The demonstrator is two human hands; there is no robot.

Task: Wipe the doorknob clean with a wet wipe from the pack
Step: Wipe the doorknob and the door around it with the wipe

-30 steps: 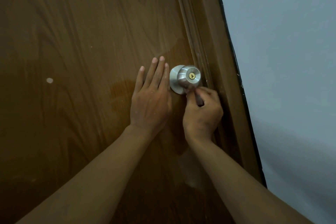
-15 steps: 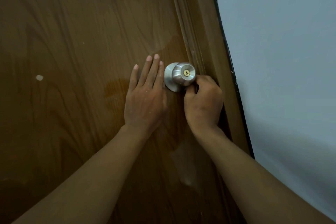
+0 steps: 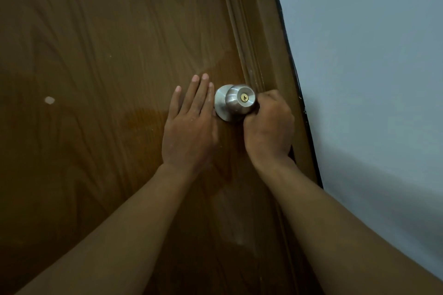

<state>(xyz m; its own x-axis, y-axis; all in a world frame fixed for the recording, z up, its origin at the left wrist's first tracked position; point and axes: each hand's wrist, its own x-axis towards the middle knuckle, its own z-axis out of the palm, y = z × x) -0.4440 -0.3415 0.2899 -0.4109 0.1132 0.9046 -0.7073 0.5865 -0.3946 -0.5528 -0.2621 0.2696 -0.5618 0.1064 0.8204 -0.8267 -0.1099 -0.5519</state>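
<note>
Doorknob (image 3: 236, 102) sits at door (image 3: 107, 55) edge; our left hand (image 3: 189, 132) lies flat, fingers spread open, just beside it; right hand (image 3: 268, 127) curls closed against its right side; wipe hidden.

Doorknob (image 3: 236, 102) btwn hands: left hand (image 3: 189, 130) on door (image 3: 96, 79), right hand (image 3: 268, 127) opposite.

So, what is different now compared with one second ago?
The right hand moved up from under the doorknob to its right side and now closes against it. No wipe is visible. The left hand stays flat on the door, beside the knob.
</note>
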